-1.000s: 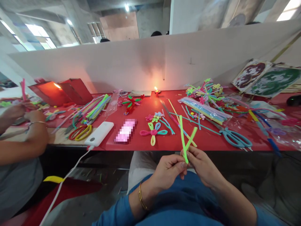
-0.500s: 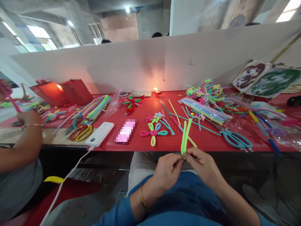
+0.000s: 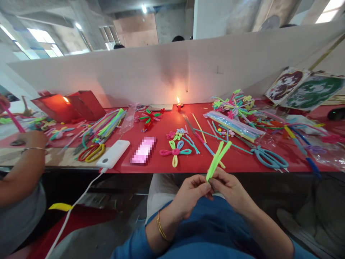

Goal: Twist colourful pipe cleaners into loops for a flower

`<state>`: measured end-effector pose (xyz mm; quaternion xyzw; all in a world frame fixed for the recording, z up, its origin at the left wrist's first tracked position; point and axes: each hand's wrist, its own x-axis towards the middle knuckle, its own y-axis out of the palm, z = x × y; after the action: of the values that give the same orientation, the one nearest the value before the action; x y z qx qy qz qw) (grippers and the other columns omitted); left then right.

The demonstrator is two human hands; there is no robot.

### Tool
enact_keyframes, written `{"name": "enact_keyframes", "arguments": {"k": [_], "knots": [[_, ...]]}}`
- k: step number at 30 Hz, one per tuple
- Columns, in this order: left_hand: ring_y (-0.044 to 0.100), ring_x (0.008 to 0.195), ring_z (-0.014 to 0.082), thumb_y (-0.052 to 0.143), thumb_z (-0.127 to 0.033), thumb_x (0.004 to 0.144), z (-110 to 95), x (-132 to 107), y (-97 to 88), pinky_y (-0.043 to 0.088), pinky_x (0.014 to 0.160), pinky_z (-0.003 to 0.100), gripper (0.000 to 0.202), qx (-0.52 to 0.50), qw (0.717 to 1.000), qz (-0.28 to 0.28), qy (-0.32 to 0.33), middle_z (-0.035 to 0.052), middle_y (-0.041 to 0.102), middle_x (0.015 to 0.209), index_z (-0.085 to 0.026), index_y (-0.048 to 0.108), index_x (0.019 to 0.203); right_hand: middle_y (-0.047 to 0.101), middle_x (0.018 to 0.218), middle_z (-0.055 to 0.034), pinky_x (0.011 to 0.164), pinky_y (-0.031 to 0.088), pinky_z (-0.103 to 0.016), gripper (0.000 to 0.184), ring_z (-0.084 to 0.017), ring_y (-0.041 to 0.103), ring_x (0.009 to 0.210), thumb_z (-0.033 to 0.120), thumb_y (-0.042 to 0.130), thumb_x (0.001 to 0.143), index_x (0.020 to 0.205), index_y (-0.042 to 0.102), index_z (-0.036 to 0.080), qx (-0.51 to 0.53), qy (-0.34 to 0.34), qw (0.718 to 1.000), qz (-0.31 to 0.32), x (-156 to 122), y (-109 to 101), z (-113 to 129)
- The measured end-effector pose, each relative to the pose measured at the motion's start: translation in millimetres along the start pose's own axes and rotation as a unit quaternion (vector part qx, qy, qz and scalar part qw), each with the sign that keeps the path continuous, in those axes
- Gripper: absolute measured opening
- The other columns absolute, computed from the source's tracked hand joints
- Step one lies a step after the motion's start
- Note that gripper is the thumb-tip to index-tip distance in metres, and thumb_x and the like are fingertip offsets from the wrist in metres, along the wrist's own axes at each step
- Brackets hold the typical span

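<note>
At the far left a co-worker's hand [image 3: 31, 138] is resting on the red table [image 3: 161, 163], near a white rectangular power bank [image 3: 113, 153]. Our left hand [image 3: 192, 190] and right hand [image 3: 229, 189] are both pinching the folded base of a neon green fuzzy pipe cleaner [image 3: 217, 158], which is angling up over the table's near edge. We are judging this a shaping step. Any further bend is calling for a firm pinch at the fold. Teal-handled scissors [image 3: 269, 158] are lying to the right, and a small lit candle [image 3: 178, 104] is burning by the white partition wall [image 3: 161, 75].

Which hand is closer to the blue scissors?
Right. The right hand sits just below-left of the blue scissors; the left hand is farther left. Both pinch the green pipe cleaner.
</note>
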<state>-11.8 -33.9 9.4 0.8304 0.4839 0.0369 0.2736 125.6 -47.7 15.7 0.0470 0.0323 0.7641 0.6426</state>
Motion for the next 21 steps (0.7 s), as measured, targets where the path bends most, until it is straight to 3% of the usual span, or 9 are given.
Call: {"name": "enact_keyframes", "arguments": {"k": [6,12,18,21], "knots": [[0.050,0.041,0.0080,0.066,-0.033,0.064,2.2,1.8,0.2,0.040,0.046,0.022,0.026,0.034,0.998,-0.048,0.001,-0.0017,0.055,0.049,-0.012,0.052,0.058,0.053,0.066,0.0028,0.057,0.045,-0.022,0.007,-0.010,0.052,0.059,0.024,0.057,0.074,0.077,0.055,0.018,-0.024,0.030,0.997,-0.062,-0.4,3.2,-2.5],[0.051,0.040,0.0086,0.063,-0.036,0.067,-0.1,-0.4,3.3,0.040,0.045,0.021,0.025,0.039,0.997,-0.057,0.014,-0.0031,0.055,0.048,-0.012,0.055,0.069,0.057,0.068,0.0000,0.058,0.044,-0.022,0.015,-0.012,0.054,0.063,0.031,0.058,0.074,0.073,0.058,0.017,-0.020,0.023,0.995,-0.094,-2.5,2.2,-1.7],[0.053,0.046,0.0079,0.061,-0.033,0.070,2.5,-0.3,6.1,0.041,0.052,0.021,0.023,0.024,0.996,-0.077,0.036,-0.0009,0.059,0.056,-0.012,0.054,0.067,0.052,0.054,0.0040,0.047,0.041,-0.022,0.017,-0.009,0.048,0.047,0.033,0.056,0.075,0.071,0.053,0.017,0.056,0.038,0.992,-0.104,-0.3,9.0,-5.9],[0.053,0.046,0.0082,0.063,-0.034,0.068,3.9,0.4,5.5,0.042,0.051,0.022,0.024,0.045,0.994,-0.088,0.039,-0.0013,0.058,0.055,-0.012,0.053,0.066,0.051,0.055,0.0036,0.048,0.041,-0.022,0.018,-0.010,0.049,0.049,0.034,0.056,0.074,0.070,0.050,0.018,0.006,0.039,0.992,-0.122,1.3,10.2,-6.1]]}}
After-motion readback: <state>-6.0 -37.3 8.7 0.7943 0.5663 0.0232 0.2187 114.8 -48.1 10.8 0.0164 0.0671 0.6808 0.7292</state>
